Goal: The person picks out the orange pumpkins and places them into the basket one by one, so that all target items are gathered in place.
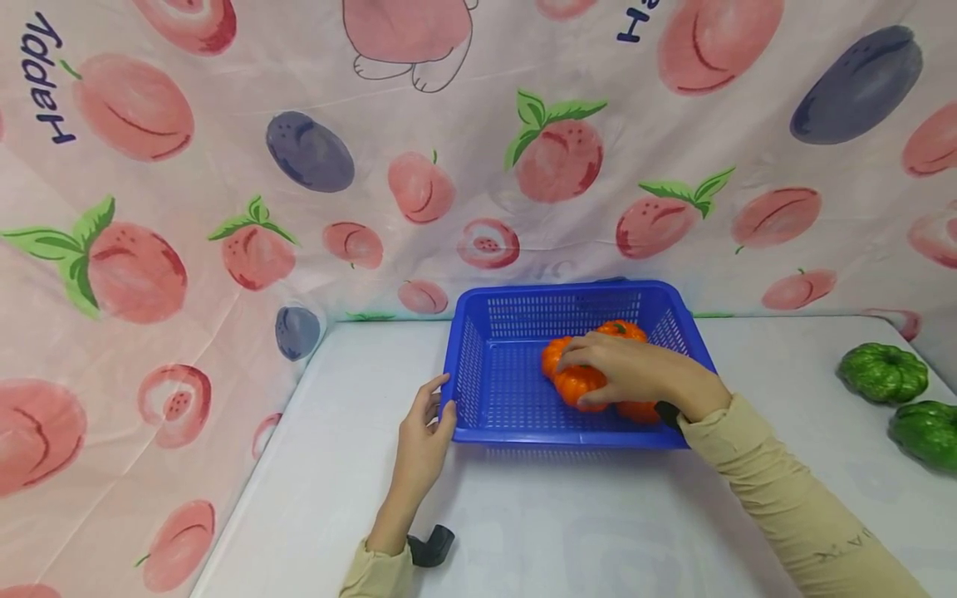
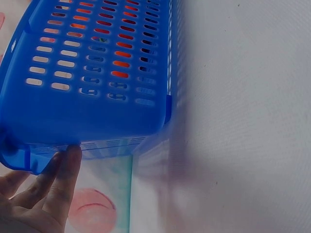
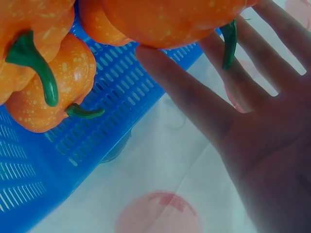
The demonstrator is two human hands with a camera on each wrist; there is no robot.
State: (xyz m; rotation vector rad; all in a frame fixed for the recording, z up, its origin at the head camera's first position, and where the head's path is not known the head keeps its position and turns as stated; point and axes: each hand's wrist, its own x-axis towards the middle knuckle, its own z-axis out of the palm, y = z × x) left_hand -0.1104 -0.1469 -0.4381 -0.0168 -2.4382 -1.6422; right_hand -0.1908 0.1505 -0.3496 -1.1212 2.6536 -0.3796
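In the head view a blue plastic basket point(image 1: 516, 438) stands on the white table with several small orange pumpkins point(image 1: 620, 330) in its right half. My right hand point(image 1: 628, 365) reaches in from the right and grips one orange pumpkin point(image 1: 577, 385) between thumb and fingers. The right wrist view shows this gripped pumpkin point(image 3: 170, 22) with its green stem, the thumb against its underside and the fingers behind it. My left hand point(image 1: 424, 436) holds the basket's left rim. In the left wrist view, its fingers point(image 2: 68, 170) touch the basket near a corner.
Two green pumpkins, one rounder point(image 1: 884, 373) and one darker point(image 1: 927, 433), lie on the table at the far right. A peach-printed cloth point(image 1: 478, 183) hangs behind and along the left side of the table point(image 1: 314, 498).
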